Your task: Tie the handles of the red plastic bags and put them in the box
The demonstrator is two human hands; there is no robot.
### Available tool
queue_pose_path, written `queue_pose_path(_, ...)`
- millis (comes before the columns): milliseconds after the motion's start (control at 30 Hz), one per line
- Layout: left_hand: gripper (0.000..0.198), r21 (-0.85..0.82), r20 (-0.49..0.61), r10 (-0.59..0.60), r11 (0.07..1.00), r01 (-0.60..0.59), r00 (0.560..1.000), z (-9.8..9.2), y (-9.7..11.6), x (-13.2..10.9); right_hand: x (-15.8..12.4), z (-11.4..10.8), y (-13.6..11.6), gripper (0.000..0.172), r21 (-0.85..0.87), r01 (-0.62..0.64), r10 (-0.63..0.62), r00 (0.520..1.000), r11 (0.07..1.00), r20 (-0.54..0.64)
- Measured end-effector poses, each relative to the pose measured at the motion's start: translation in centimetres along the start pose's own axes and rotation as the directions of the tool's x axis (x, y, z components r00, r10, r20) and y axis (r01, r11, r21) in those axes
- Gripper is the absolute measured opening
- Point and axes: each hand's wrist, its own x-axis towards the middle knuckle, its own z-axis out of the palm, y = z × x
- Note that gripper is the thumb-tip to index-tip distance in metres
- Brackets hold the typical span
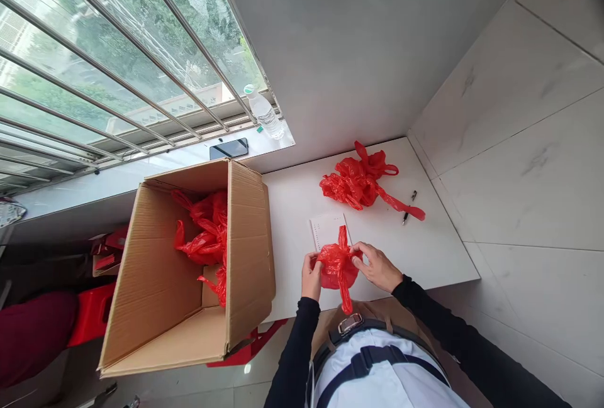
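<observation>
A small red plastic bag (337, 264) is pinched between both my hands just above the near edge of the white table (425, 251). My left hand (311, 278) grips its left side with curled fingers. My right hand (376, 266) holds its right side, fingers closed on the plastic. The bag's handles stick up and one tail hangs down. A pile of loose red bags (358, 181) lies further back on the table. An open cardboard box (165, 307) stands to my left with several red bags (207, 235) inside.
A sheet of paper (325, 229) lies under the held bag and a pen (408, 205) lies at the right. On the window sill stand a water bottle (264, 112) and a phone (229, 148). A red stool (92, 314) sits left of the box.
</observation>
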Motion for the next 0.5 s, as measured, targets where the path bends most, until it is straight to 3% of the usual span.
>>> queue_pose_path(100,0.035,0.120,-0.179,-0.010,0.992,0.032,0.984,-0.4,-0.9,-0.6,-0.2,0.8,0.4,0.012,0.008,-0.029,0.029,0.999,1.000,-0.023)
queue_pose_path(167,0.030,0.195,-0.231,0.017,0.980,0.029,0.973,-0.4,-1.4,-1.6,-0.2,1.6,0.7,0.012,0.029,-0.046,0.048,0.998,0.998,-0.048)
queue_pose_path(233,0.023,0.248,-0.192,0.042,0.969,0.007,0.980,-0.1,-1.7,-2.8,-0.3,2.3,1.0,0.013,0.067,-0.065,0.069,0.996,0.996,-0.063)
queue_pose_path(333,0.024,0.276,-0.049,0.050,0.961,-0.034,0.998,0.9,-1.7,-4.2,-0.5,3.0,1.3,0.013,0.147,-0.094,0.102,0.994,0.985,-0.045)
queue_pose_path(500,0.032,0.239,0.138,0.084,0.964,-0.116,0.987,1.9,-1.0,-4.6,-1.0,2.7,1.8,0.026,0.311,-0.168,0.162,0.986,0.935,0.043)
